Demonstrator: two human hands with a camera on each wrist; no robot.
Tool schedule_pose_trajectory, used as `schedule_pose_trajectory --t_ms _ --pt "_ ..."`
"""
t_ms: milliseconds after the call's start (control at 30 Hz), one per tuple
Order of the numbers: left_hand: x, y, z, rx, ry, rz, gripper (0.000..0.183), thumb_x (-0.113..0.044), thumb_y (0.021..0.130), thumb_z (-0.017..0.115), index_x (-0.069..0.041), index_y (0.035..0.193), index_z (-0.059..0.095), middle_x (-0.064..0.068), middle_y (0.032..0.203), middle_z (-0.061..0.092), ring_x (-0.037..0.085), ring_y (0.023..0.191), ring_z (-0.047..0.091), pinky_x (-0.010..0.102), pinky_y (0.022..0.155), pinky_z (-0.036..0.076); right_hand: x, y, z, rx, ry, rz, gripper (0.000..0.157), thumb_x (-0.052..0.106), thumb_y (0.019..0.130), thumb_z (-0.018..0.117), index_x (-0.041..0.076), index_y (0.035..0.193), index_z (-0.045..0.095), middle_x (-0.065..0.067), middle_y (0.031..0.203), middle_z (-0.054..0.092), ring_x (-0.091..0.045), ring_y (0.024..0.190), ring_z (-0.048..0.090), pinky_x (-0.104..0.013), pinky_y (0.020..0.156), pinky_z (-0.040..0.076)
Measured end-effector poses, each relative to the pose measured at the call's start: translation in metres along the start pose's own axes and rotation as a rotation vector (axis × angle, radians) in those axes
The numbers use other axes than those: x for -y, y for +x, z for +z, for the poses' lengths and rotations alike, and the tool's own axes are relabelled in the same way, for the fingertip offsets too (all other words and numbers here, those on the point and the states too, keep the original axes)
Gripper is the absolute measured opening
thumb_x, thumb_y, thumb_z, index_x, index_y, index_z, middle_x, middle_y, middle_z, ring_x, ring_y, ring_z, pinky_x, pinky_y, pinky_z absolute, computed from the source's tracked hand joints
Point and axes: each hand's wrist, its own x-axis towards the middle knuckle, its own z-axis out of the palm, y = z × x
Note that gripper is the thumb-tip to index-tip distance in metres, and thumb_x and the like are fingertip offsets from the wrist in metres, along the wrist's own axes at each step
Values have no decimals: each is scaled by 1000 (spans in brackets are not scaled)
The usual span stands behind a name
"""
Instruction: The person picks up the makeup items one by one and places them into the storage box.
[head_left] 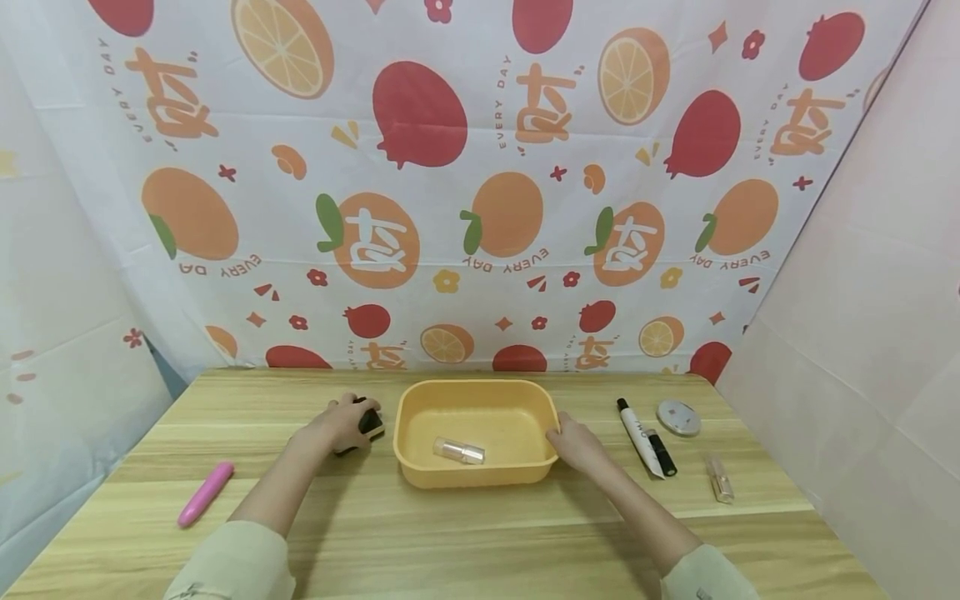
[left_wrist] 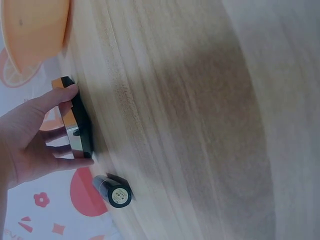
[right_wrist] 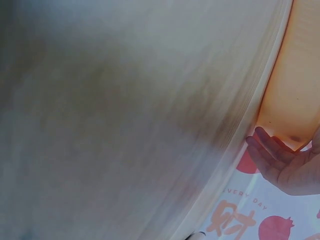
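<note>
The black case [left_wrist: 86, 131] is pinched in the left grip [head_left: 347, 425], thumb at one end and fingers toward the other, just left of the yellow basin [head_left: 470, 477] on the tabletop [head_left: 480, 546]. A dark tube [left_wrist: 113, 191] is seen beside those fingers. The basin's right rim is held by the right grip [head_left: 579, 443]; a lipstick [head_left: 459, 451] is contained inside.
</note>
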Motion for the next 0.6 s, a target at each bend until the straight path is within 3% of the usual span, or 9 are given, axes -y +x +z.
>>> schedule_pose_trajectory --t_ms 233,600 --pt "-9 -6 -7 13 -42 -47 60 -14 68 80 -7 121 54 32 118 40 44 97 42 52 69 46 1 0 1 8 3 7 39 15 90 44 -10 120 46 -5 73 55 -17 62 52 -31 56 43" --pt "-15 -15 -14 16 11 -63 58 -14 68 80 -6 120 55 29 113 43 41 94 44 52 69 46 1 -1 0 9 17 -7 39 13 90 45 -11 120 45 -5 72 56 -17 60 51 -29 53 43"
